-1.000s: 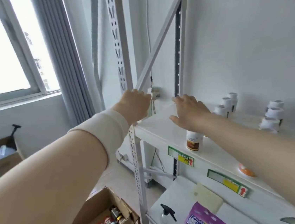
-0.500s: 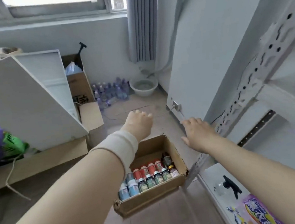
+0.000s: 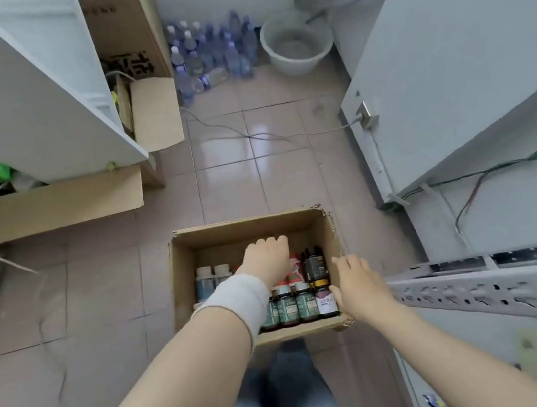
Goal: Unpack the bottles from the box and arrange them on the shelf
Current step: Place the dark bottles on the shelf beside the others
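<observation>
down on the tiled floor point(image 3: 232, 187), your box point(image 3: 182, 280) holds small capped bottles point(image 3: 297, 305); your left hand point(image 3: 268, 262) reaches in, grip hidden, right hand point(image 3: 356, 285) spread open, empty.

Bottle labels point(image 3: 309, 305), carton print point(image 3: 131, 65): blurred, nothing legible.

Matt cardboard box point(image 3: 184, 266), glossy floor tiles point(image 3: 232, 187)
</observation>
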Demonstrator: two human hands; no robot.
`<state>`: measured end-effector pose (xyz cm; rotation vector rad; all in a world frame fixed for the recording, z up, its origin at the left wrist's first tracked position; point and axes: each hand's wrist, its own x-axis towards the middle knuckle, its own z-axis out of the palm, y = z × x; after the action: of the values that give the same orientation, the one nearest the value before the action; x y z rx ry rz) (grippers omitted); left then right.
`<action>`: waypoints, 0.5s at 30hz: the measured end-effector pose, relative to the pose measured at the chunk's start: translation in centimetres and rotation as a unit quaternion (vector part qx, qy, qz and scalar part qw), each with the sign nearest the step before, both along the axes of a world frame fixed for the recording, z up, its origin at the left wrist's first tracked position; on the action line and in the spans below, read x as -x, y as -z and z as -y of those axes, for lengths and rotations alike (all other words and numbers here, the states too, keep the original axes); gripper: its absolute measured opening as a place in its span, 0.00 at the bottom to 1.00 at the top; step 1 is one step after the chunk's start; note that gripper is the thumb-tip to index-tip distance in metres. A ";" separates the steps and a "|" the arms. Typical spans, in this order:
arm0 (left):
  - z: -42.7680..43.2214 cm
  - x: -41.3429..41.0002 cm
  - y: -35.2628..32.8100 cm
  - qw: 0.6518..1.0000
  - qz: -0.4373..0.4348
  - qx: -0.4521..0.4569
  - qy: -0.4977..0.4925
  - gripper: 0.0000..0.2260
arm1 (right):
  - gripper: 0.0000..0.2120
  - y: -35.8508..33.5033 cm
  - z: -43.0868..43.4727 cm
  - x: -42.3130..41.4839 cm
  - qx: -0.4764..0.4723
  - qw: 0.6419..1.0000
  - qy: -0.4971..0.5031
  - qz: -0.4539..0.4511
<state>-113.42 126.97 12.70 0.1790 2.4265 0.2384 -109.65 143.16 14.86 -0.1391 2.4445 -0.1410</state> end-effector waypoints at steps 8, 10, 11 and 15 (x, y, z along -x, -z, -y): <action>-4.2 3.9 17.2 0.944 0.169 -0.145 -0.242 0.23 | 0.28 12.0 -1.0 1.1 0.045 0.995 0.085 -0.006; -5.1 4.6 20.1 0.935 0.176 -0.163 -0.262 0.24 | 0.29 13.7 -1.2 0.4 0.028 0.997 0.073 0.003; -5.6 4.7 21.1 0.931 0.186 -0.171 -0.263 0.25 | 0.30 14.3 -1.3 0.0 0.029 0.997 0.068 0.002; -7.0 4.8 22.9 0.915 0.196 -0.204 -0.288 0.26 | 0.30 16.1 -1.6 -0.8 0.032 0.996 0.076 -0.017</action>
<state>-118.18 134.01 -10.21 -0.3804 1.9428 0.9519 -108.85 144.73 -1.22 0.0164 2.4841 -0.2869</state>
